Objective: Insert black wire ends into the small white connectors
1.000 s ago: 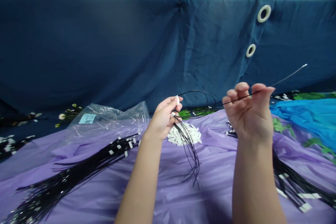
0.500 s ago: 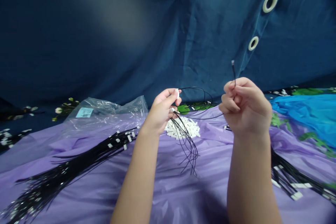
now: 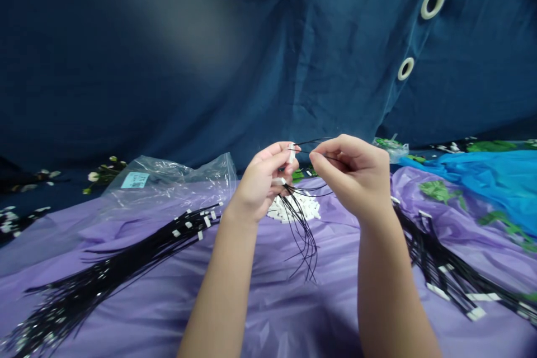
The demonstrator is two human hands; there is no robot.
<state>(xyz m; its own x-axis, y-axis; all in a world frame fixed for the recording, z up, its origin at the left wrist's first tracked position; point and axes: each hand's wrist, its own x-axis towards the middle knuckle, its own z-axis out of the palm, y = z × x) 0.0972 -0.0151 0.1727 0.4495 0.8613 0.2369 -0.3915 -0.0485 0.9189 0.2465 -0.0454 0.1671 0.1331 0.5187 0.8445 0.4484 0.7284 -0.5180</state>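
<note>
White connector (image 3: pixel 292 153) beside black wire (image 3: pixel 302 151), above purple cloth (image 3: pixel 163 307)
At left, a dark bundle (image 3: pixel 138 257); then the left hand (image 3: pixel 263 182) pinching the connector, hanging wires (image 3: pixel 291 197) below; a white pile (image 3: pixel 311 211) beyond; the right hand (image 3: pixel 353 174), fingertips together on the wire; at right, a second bundle (image 3: pixel 440 257).

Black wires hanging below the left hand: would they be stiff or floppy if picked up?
The black wires would probably be floppy yet slightly springy: they droop below the left hand in loose curves. They're likely light, being very thin. They may tangle, since several strands cross.
</note>
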